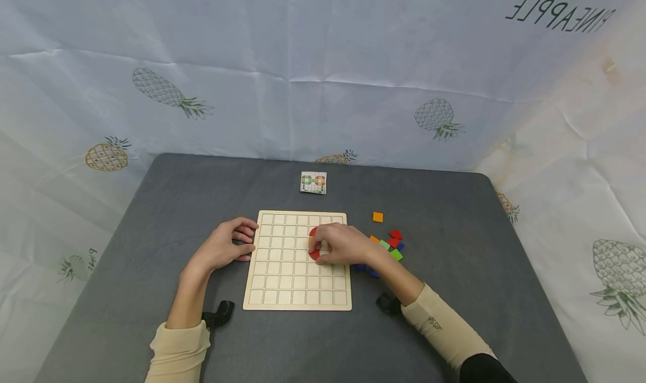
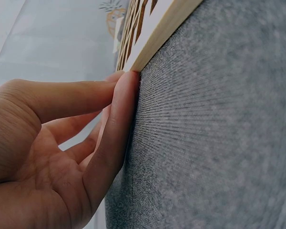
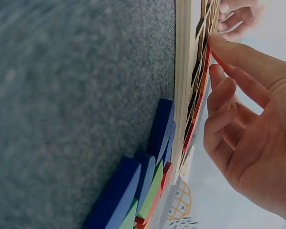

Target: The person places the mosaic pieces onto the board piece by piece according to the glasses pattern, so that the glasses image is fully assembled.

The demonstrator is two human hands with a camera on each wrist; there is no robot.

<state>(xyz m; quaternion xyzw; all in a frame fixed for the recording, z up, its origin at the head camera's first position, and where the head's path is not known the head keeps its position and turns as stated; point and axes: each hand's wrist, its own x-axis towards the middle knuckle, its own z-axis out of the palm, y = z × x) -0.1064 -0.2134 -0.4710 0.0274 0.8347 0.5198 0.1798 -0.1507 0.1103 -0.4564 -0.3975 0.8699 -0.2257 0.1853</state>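
A light wooden grid board (image 1: 280, 282) lies on the table. My left hand (image 1: 225, 244) rests at its left side; in the left wrist view the thumb and finger (image 2: 126, 95) touch the board's edge (image 2: 155, 40). Over the right half of the board, my right hand (image 1: 344, 244) pinches a red curved tile (image 1: 315, 255) between thumb and index finger, low in the grid. Another red tile (image 1: 313, 231) sits just above it, an orange one between them. The right wrist view shows more red and orange tiles (image 3: 188, 136) along the board, partly hidden by the fingers in the head view.
Loose tiles lie right of the board: green (image 1: 396, 254), red (image 1: 396, 235), blue (image 1: 374, 273) and orange. One orange square (image 1: 377, 217) lies apart. Behind the board is a small pattern card (image 1: 313, 182). A pineapple-print cloth (image 1: 323, 63) hangs behind the grey table (image 1: 212, 187).
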